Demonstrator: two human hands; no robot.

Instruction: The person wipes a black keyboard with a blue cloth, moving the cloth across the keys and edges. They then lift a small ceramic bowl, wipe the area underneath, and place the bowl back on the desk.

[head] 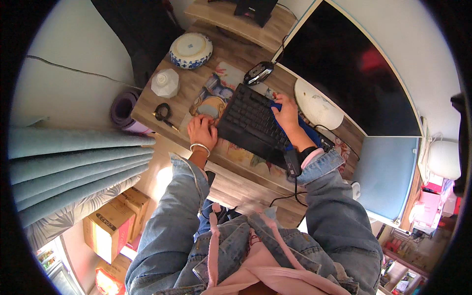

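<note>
A black keyboard with a wide palm rest point(245, 138) lies at a slant on a patterned desk mat point(225, 73). My left hand point(202, 132), with a silver bangle at the wrist, rests on the mat's edge beside the keyboard's near left corner, its fingers slightly spread. My right hand point(287, 113) is at the keyboard's far right part, with a dark blue cloth point(309, 133) under the palm and bunched between thumb and fingers. A black computer mouse point(259, 73) lies beyond the keyboard. A black cabled box point(292, 162) hangs near my right wrist.
On the wooden desk stand an upturned blue-and-white porcelain bowl point(191, 50), a white faceted bottle point(165, 83) and a coiled black cable point(162, 112). A large monitor point(348, 70) on a white base point(317, 105) bounds the far right; a black speaker point(254, 11) sits on a raised shelf.
</note>
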